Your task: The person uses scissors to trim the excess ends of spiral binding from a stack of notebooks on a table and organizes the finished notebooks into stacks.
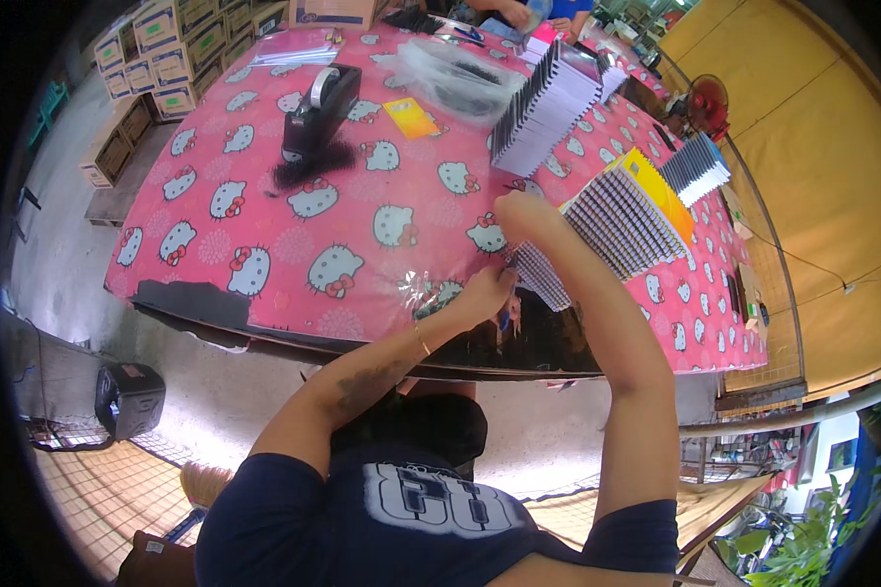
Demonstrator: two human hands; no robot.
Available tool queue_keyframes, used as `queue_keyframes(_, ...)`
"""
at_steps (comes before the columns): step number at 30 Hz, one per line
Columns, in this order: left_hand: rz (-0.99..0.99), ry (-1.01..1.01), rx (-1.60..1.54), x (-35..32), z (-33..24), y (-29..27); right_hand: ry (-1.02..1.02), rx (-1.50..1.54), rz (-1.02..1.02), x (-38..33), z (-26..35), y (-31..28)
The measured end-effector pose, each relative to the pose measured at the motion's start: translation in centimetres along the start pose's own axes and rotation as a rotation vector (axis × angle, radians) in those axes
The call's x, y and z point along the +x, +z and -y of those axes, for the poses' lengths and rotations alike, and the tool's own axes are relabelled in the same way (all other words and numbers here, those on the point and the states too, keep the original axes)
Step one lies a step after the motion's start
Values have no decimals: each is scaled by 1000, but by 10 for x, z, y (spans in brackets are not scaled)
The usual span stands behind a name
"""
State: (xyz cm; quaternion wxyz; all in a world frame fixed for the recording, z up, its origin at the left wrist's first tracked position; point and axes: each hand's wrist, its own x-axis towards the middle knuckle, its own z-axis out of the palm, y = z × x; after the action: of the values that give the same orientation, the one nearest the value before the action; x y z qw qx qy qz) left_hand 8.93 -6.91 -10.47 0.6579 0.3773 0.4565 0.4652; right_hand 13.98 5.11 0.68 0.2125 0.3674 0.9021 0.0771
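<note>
Your left hand [486, 295] has its fingers curled in at the near corner of a small coil-edged stack [540, 280]; you may be pinching something there, but I can't tell what. Your right hand [521, 213] bends over the stack's far end, its fingertips hidden, so I can't tell whether they press together. The stack lies by the table's near edge, partly under your right forearm.

Just beyond that forearm sits a larger yellow-covered stack [664, 196], its rows of coils showing; farther off stands a tall dark-spined stack [548, 112]. Both look bound, so I judge that part done. The stack at your hands seems unfinished. Dark material in a clear plastic bag [455, 80] and black bristly strands [313, 166] beside the tape dispenser [321, 110] may be unused supplies; how much is left, I can't tell.
</note>
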Motion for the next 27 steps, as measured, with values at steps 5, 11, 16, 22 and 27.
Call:
queue_keyframes(5,-37,19,7,7,-4,2,-21,-16,10,1,0,8)
queue_keyframes(11,75,-46,40,-6,-2,3,6,6,1,3,-6,14)
queue_keyframes(16,39,-154,-72,9,1,-2,-10,10,68,6,6,7)
queue_keyframes(22,27,-74,-49,9,0,5,-46,-34,46,4,-2,21)
queue_keyframes(27,125,-225,-145,-2,-4,-3,-26,-32,34,-1,8,11)
